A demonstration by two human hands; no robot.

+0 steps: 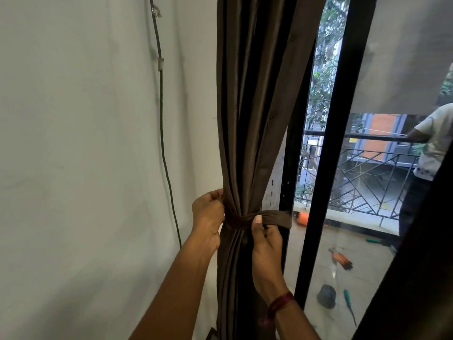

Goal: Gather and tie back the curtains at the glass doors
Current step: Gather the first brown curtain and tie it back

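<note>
We see both hands raised in front of us, closed on the tie-back (274,217), a brown band wrapped once across the front of the gathered curtain (252,119).

The right hand (267,241) comes up from below with its wrist nearly straight. Its thumb lies flat and upright on the face of the band, and its fingers curl under and behind, so the band is pinched between them. A red thread (280,303) circles that wrist, well below the grip. To the right of this pinch the band runs on loose, and its end reaches the black door frame (326,168).

The left hand (208,212) sits at the same height on the far side of the bundle, its forearm slanting up from the lower left. Its back faces us and its fingers curl in at the curtain's left edge, where they clench the band's other end against the cloth. The fingertips are hidden behind the folds.

Between the two grips the curtain is cinched to a narrow waist. Above them it spreads into long hanging pleats, and below them it falls straight down between our forearms.

Left of the left hand is a pale wall (85,168), with a dark cable (161,119) clipped down it. Right of the right hand, through the glass door (367,204), a person (431,143) stands at a balcony railing (367,138).
</note>
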